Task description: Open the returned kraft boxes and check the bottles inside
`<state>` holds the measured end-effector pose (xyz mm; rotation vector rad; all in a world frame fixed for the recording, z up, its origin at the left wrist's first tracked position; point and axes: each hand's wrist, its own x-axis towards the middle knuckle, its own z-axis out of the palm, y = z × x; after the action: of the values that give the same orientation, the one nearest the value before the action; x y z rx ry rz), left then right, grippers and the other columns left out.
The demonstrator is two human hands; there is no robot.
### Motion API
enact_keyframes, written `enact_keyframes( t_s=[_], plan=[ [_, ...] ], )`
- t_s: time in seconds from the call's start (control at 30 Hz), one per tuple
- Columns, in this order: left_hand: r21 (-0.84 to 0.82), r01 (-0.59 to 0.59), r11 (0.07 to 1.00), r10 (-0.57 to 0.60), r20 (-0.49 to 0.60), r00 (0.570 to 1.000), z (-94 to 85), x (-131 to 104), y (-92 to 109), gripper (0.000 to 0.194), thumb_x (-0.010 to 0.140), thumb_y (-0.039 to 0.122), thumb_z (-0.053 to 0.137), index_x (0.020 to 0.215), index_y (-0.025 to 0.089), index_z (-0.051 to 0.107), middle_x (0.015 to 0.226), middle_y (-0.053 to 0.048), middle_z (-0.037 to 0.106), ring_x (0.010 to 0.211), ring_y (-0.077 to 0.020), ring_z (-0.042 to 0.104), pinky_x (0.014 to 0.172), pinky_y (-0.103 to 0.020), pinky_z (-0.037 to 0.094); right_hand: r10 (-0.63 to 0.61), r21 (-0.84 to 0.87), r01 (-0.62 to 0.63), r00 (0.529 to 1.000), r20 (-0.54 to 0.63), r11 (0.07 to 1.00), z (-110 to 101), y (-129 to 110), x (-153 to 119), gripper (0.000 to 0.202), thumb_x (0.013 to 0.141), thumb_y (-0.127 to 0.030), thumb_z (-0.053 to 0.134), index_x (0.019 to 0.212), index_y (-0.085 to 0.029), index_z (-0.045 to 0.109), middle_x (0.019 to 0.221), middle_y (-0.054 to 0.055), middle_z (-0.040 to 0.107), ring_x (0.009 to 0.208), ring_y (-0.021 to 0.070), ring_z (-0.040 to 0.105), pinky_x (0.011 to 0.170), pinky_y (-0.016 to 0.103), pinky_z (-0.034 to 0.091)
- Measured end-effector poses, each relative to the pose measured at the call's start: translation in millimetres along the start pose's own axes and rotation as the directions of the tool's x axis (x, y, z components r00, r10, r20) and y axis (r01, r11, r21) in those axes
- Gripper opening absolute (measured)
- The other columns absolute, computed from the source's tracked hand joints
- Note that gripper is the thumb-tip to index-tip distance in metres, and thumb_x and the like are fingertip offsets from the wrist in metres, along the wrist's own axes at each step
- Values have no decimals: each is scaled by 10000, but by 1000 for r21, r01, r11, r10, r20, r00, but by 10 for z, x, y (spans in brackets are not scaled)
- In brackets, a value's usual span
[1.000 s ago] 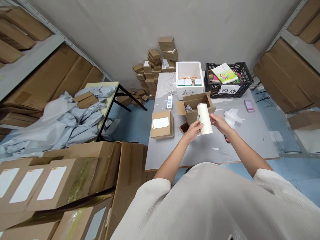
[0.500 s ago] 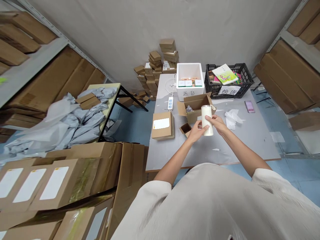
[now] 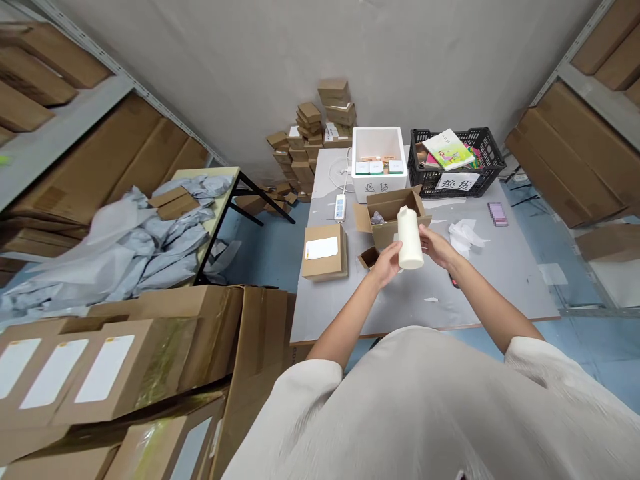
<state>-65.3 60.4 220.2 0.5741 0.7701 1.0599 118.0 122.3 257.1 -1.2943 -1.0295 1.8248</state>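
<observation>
My two bare hands hold a cream bottle (image 3: pixel 410 240) above the counter (image 3: pixel 330 307), in front of an open carton (image 3: pixel 395 207). My left hand (image 3: pixel 386 265) grips its lower left side, fingers closed round it; my right hand (image 3: pixel 438 247), fingers bent, is against its right side, and I cannot tell how firmly it grips. Holding it between both palms seems to keep it steady and in plain sight, its top leaning slightly away.

The carton's flaps stand apart, leaving its inside within reach. A closed box (image 3: pixel 324 252) sits to the left with its white label up, probably for easy reading. The white foam bin (image 3: pixel 379 183) and black crate (image 3: pixel 457 180) stand side by side at the far edge, handwriting facing me, which likely keeps the near surface free for handling.

Counted: one bottle, one open carton, one smaller open box (image 3: pixel 369 257) by my left hand, one foam bin with three white-topped packets (image 3: pixel 375 167) along its front, one crate with one green-and-white booklet (image 3: pixel 449 148) on top, one power strip (image 3: pixel 340 208), one crumpled white paper (image 3: pixel 463 235), and one pinkish-purple object (image 3: pixel 498 214), blurred, at the right.
</observation>
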Motion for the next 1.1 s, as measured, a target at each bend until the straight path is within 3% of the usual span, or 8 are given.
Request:
enact_keyframes(
  t_s=[0.17,0.33,0.5,0.63,0.73,0.87,1.1],
  plan=[
    [-142,57,988,-60,-15,998,22,49,67,642,960,674,687,1395,203,663,1206,-125,772,1118,-303,740,941,-452,616,61,3,-61,997,-44,998,-34,33,32,528,834,-762,739,921,-241,739,1020,68,803,1028,246,700,852,332,517],
    [-162,70,984,-68,21,997,-29,41,125,615,965,663,688,1339,176,669,1232,-143,769,1178,-320,729,987,-479,612,59,-41,-61,997,-47,997,-83,7,25,464,867,-679,746,1024,-243,777,1125,71,809,1053,228,709,833,316,509],
    [2,-54,999,54,32,998,-133,-20,73,759,802,569,920,1400,232,596,1299,-109,756,1210,-297,722,1061,-477,573,-48,-86,44,998,-44,995,-91,-67,-6,504,842,-679,789,1134,-269,779,1263,72,795,1088,232,714,862,329,542],
    [227,-190,955,181,60,982,-235,-32,1,944,741,575,966,1507,257,515,1408,-141,718,1294,-315,689,1139,-504,524,-191,-140,184,981,-33,973,-57,-164,-53,588,834,-743,783,1207,-289,769,1301,84,784,1135,253,714,968,398,563],
    [411,-281,867,273,78,959,-295,-11,-51,990,737,583,957,1542,231,501,1504,-181,653,1358,-349,654,1178,-532,498,-329,-201,337,942,73,920,-19,-243,-140,647,841,-757,785,1306,-308,752,1362,91,758,1212,281,700,1054,457,558],
    [603,-382,701,396,117,911,-363,1,-68,936,800,536,910,1570,220,482,1562,-177,603,1433,-365,601,1234,-551,453,-460,-326,529,846,269,783,31,-362,-343,737,855,-712,813,1477,-343,672,1478,98,688,1291,314,667,1103,508,556],
    [775,-455,438,453,247,857,-480,-119,163,706,896,325,802,1539,231,526,1567,-138,607,1455,-336,578,1265,-543,429,-420,-529,712,701,576,462,116,-680,-701,779,957,-550,765,1663,-395,477,1552,104,602,1242,316,663,1111,565,554]
  ],
)
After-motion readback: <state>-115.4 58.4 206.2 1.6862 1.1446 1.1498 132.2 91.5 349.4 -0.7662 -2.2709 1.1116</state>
